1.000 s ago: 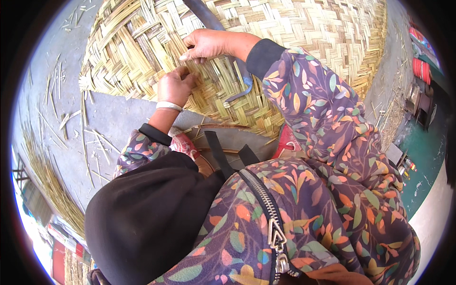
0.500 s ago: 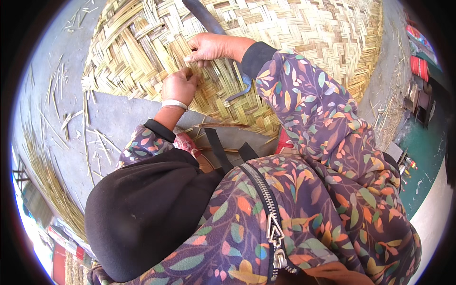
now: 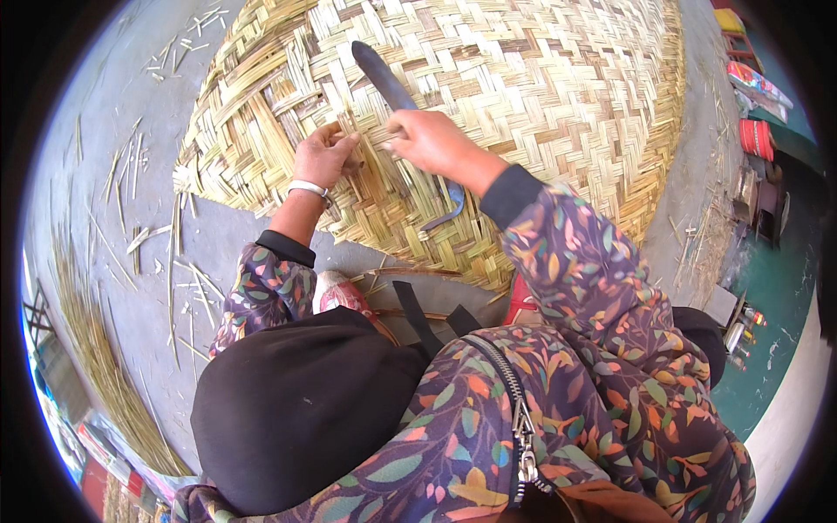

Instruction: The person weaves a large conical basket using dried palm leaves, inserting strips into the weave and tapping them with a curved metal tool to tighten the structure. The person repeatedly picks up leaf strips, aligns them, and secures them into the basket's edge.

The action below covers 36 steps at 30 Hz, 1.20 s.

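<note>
— Where's the woven bamboo mat (image 3: 540, 96)?
— Upper centre of the frame, on the floor. Left hand (image 3: 323, 157) and right hand (image 3: 432, 139) both pinch its strips, beside a dark blade (image 3: 384, 78).

A large round woven bamboo mat (image 3: 523, 113), pale yellow in a herringbone pattern, lies flat on the grey ground. Its near edge is unfinished, with loose strips (image 3: 261, 113) fanning out.
</note>
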Available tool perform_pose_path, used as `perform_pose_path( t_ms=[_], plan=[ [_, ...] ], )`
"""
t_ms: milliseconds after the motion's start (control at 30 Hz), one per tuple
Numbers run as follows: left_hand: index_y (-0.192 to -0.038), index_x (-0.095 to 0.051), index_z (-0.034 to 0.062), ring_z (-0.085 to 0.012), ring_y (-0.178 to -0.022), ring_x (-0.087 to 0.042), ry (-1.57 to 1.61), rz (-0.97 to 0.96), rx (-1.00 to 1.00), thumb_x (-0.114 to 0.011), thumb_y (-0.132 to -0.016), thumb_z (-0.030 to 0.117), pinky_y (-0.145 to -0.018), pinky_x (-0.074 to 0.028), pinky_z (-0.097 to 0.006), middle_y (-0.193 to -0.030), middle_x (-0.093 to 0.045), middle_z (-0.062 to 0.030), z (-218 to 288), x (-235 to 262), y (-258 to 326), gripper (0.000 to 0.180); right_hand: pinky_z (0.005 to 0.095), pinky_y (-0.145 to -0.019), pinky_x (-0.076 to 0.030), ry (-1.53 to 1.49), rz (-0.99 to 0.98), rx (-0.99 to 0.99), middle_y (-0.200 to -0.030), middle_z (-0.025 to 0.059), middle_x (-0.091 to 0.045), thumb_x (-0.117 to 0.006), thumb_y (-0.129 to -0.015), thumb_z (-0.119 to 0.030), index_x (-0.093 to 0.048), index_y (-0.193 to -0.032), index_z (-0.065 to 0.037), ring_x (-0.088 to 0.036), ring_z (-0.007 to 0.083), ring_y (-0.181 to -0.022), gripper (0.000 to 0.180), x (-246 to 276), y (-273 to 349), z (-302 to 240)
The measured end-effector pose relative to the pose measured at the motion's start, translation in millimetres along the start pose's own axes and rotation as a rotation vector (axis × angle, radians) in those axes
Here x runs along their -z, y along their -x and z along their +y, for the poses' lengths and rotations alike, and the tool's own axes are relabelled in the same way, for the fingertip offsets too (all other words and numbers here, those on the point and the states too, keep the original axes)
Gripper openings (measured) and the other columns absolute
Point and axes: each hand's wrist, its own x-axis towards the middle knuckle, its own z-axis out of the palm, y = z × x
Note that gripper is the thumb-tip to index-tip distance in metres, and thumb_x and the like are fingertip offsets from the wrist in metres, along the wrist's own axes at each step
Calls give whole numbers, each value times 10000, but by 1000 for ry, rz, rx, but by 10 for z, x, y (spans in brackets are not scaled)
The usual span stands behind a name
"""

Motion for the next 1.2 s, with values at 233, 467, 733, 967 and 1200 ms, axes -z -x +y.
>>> perform_pose_path(
  t_ms=[233,467,733,967,1200],
  plan=[
    [-874,-664,0,-116,-523,-653,-106,-48,121,-698,-875,241,-418,-469,-229,-659,-651,-41,-36,-16,-24,244,471,-830,-500,312,-13,-236,-1069,204,-538,-657,-834,-260,-487,-1197,-74,-604,394,-965,442,-22,460,35],
    [-898,-650,-6,-127,-508,-655,-232,-6,130,-687,-884,246,-402,-462,-226,-660,-649,-42,-48,-77,-67,254,491,-880,-480,349,81,-288,-1081,223,-542,-648,-796,-219,-425,-1283,-61,-585,403,-1009,558,-68,376,70],
    [-964,-633,-49,-152,-492,-647,-153,-199,228,-707,-874,253,-433,-511,-263,-676,-651,-72,65,83,-192,325,475,-829,-491,24,130,-404,-953,228,-637,-640,-747,-188,-514,-1109,28,-634,385,-907,440,25,143,209],
    [-1403,-445,108,-305,-1273,-470,-1044,-59,-609,-575,-931,379,-1055,-381,-471,-1448,-394,-163,630,293,-684,559,338,-572,-478,-468,-52,-435,-692,88,-602,-638,-800,-213,-552,-1014,40,-585,188,-607,343,644,406,249],
    [-1166,-642,125,-287,-1272,-456,-1793,-485,-583,-410,-989,460,-986,-428,-431,-1387,-483,-88,1103,154,-807,445,440,-664,-514,294,-336,-124,-796,164,-599,-554,-913,-252,-481,-1251,-101,-631,314,-714,377,995,821,66]
  ],
)
